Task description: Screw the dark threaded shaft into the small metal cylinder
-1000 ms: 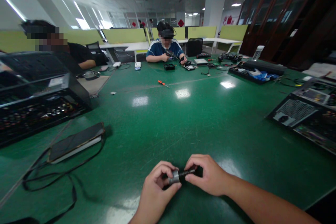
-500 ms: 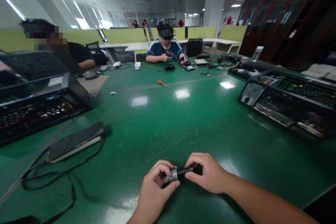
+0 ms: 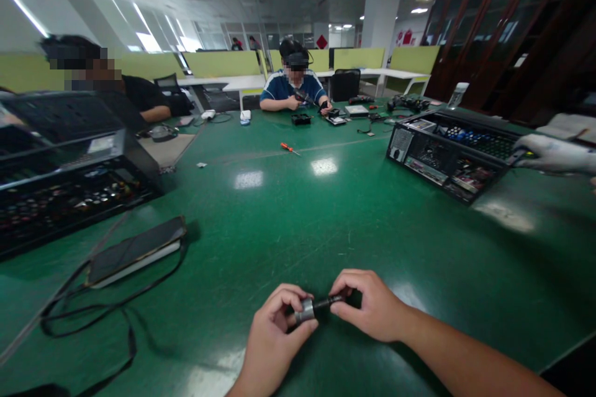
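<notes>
Above the near part of the green table, my left hand is closed around a short silver metal cylinder. From its right end a thin dark rod sticks out. My right hand pinches the far end of this rod between thumb and fingers. Rod and cylinder lie roughly in one line, almost level. My fingers hide the rod's tip and the cylinder's left end, and I cannot tell how the two parts are joined.
An open computer case stands at the right, with a co-worker's gloved hand at its edge. Another case is at the left, behind a dark notebook-like item with a strap. An orange screwdriver lies mid-table. Two people sit beyond.
The right-hand computer case has shifted left and turned, and a gloved hand has come into view on it. My right hand has moved very slightly right; my left hand is nearly still.
</notes>
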### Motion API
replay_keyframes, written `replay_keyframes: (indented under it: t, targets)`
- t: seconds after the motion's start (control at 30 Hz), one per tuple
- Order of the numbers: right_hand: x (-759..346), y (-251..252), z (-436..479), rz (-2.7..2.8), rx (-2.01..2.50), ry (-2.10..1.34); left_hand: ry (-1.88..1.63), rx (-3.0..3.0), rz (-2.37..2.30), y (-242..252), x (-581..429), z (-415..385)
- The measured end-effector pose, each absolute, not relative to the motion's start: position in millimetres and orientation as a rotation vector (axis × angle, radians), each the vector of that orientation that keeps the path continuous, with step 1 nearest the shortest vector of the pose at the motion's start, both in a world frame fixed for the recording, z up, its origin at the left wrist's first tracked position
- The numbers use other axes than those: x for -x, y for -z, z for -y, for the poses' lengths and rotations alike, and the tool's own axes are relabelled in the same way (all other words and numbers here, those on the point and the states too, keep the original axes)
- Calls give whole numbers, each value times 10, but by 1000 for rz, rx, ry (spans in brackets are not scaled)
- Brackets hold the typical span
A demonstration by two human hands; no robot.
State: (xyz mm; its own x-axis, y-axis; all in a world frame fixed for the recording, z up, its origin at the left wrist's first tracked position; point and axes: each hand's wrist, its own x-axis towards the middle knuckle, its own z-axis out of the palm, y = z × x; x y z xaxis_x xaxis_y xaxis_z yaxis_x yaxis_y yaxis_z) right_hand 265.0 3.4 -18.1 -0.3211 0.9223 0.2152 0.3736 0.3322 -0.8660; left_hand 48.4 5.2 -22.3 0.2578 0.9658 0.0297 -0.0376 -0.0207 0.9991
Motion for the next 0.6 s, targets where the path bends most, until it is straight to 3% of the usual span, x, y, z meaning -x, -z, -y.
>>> replay_keyframes:
  t: [0.6]
  targets:
    - [-2678,180,-54,1872,1147,-913,-1064,-1291,-988,232,-487,-67]
